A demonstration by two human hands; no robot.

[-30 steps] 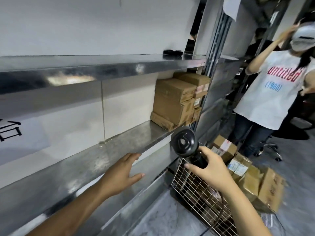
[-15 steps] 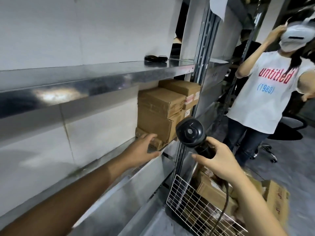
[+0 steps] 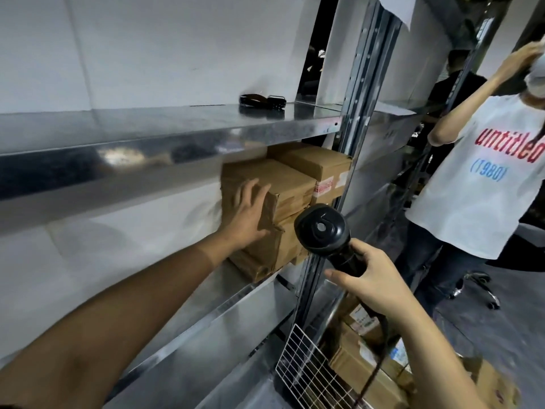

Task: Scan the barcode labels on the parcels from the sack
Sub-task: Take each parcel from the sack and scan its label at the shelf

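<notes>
Left hand (image 3: 249,214) on box (image 3: 277,199), shelf edge (image 3: 236,293) below

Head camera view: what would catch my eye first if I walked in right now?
Probably the black barcode scanner, held up mid-frame by the right hand. Just left of it, the left hand lies flat against a stack of brown cardboard boxes on the metal shelf. At the far right stands a person in a white T-shirt.

A person in a white printed T-shirt (image 3: 483,184) stands beside the metal shelving (image 3: 177,134) — a small black object (image 3: 262,100) on top.
</notes>
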